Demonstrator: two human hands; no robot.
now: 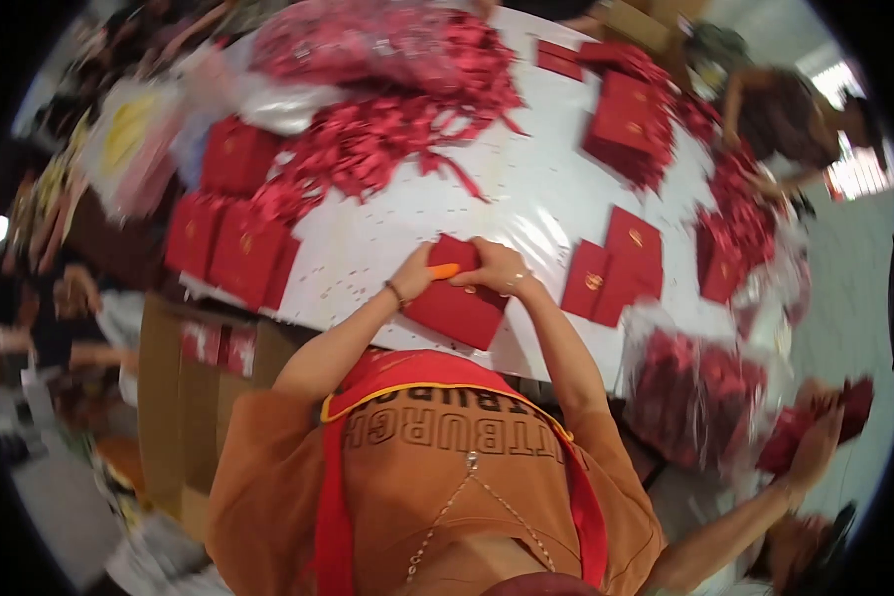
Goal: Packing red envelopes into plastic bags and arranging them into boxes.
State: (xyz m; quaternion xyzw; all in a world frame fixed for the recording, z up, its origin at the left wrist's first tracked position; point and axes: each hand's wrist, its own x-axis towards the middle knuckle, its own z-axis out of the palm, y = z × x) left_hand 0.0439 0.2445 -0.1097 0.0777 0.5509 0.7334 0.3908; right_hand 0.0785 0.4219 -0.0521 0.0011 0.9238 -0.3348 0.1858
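A flat red packet (459, 316), thick like a stack of envelopes or a box, lies at the table's near edge in front of my body. My left hand (419, 270) grips its upper left side, with an orange cover on one finger. On the opposite side, my right hand (499, 266) holds the packet's upper right part, thumb towards the middle. The fingertips underneath and behind it are hidden. Right of my right hand lie several similar red packets (633, 253) with gold emblems, apart from it.
Heaps of red ribbon (368, 149) and plastic-wrapped bundles (358, 45) cover the far left of the white table (526, 149). Red stacks (248, 253) stand left, another stack (626, 124) far right. An open cardboard box (174, 397) is below left. Other people work around the table.
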